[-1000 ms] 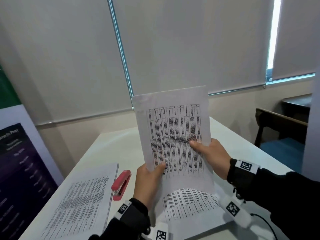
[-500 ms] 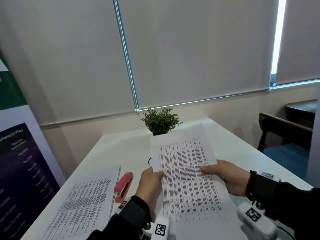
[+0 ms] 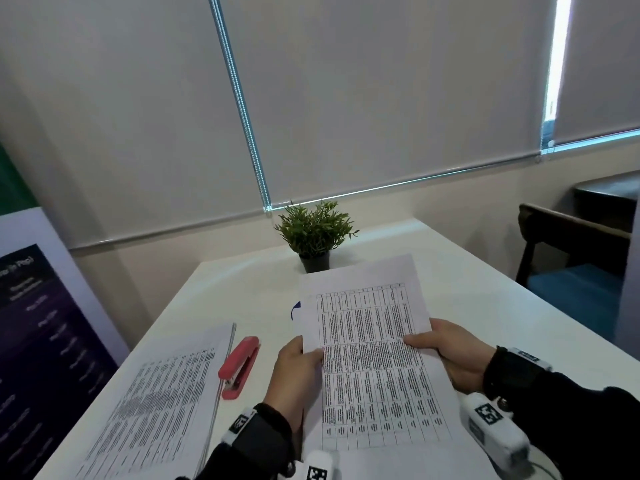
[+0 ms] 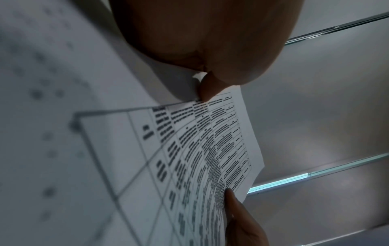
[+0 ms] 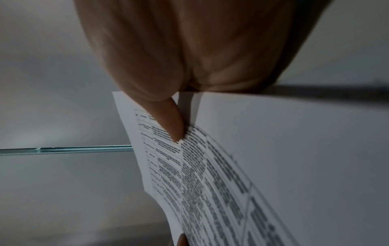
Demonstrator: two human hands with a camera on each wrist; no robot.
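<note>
Stapler (image 3: 239, 367) between paper stack (image 3: 156, 410) and sheet (image 3: 367, 362)

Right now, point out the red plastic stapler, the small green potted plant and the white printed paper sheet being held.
Red plastic stapler (image 3: 239, 367), head view, middle of its top arm.
Small green potted plant (image 3: 315, 230), head view, its leafy crown.
White printed paper sheet (image 3: 367, 358), head view, centre of its printed table.

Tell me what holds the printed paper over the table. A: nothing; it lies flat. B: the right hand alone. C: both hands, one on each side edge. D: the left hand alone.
C: the left hand pinches the printed paper at its left edge, the right hand at its right edge.
</note>
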